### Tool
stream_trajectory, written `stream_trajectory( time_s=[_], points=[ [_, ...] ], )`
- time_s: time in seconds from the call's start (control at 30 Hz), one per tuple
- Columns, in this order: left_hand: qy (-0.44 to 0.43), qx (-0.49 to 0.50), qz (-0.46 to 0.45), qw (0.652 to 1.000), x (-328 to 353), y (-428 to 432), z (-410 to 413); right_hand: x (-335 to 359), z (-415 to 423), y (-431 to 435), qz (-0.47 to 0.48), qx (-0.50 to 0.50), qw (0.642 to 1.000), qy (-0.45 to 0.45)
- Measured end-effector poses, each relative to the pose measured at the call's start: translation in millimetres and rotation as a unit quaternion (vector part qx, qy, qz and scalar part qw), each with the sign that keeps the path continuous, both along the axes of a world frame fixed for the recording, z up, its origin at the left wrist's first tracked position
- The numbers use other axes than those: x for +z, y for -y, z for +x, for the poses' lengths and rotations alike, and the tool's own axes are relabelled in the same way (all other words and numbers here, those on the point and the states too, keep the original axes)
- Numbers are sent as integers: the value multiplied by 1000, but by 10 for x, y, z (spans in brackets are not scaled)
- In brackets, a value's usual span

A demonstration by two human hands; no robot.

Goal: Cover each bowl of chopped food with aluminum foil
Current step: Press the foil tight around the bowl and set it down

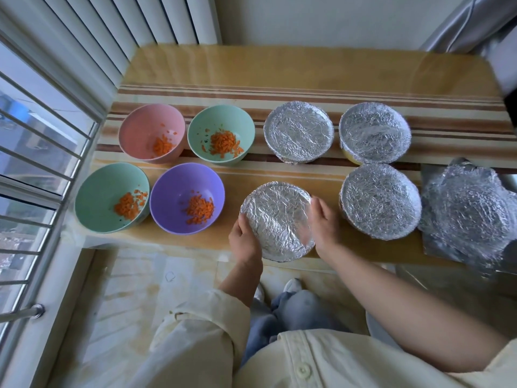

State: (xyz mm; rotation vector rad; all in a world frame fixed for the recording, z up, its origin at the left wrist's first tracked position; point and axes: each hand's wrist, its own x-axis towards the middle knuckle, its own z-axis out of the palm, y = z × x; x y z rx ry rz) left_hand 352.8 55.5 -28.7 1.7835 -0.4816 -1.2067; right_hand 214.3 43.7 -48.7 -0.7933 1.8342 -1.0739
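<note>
A foil-covered bowl (pixel 277 219) sits near the table's front edge. My left hand (pixel 244 242) grips its left rim with curled fingers, and my right hand (pixel 324 224) cups its right rim. Three more foil-covered bowls stand at the back middle (pixel 298 132), back right (pixel 375 133) and front right (pixel 380 201). To the left stand uncovered bowls of chopped orange food: a pink bowl (pixel 145 127), a green bowl (pixel 237 127), a second green bowl (pixel 98 197) and a purple bowl (pixel 179 186).
A pile of crumpled foil sheets (pixel 470 217) lies at the table's right end. The striped yellow table (pixel 279 68) has bare surface at the back. A barred window (pixel 33 163) runs along the left; tiled floor and my knees lie below the front edge.
</note>
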Motion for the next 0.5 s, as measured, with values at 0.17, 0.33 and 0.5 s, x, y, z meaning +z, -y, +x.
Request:
stream_trajectory(
  time_s=[0.17, 0.33, 0.5],
  points=[
    [29, -7, 10, 1000, -40, 44, 4, 86, 17, -5, -7, 7, 1000, 0],
    [29, -85, 2, 996, -210, 113, 228, 181, -137, 58, 33, 85, 996, -1],
    [82, -153, -1, 985, -248, 172, 298, 193, -163, 317, 18, 227, 974, 2]
  ],
)
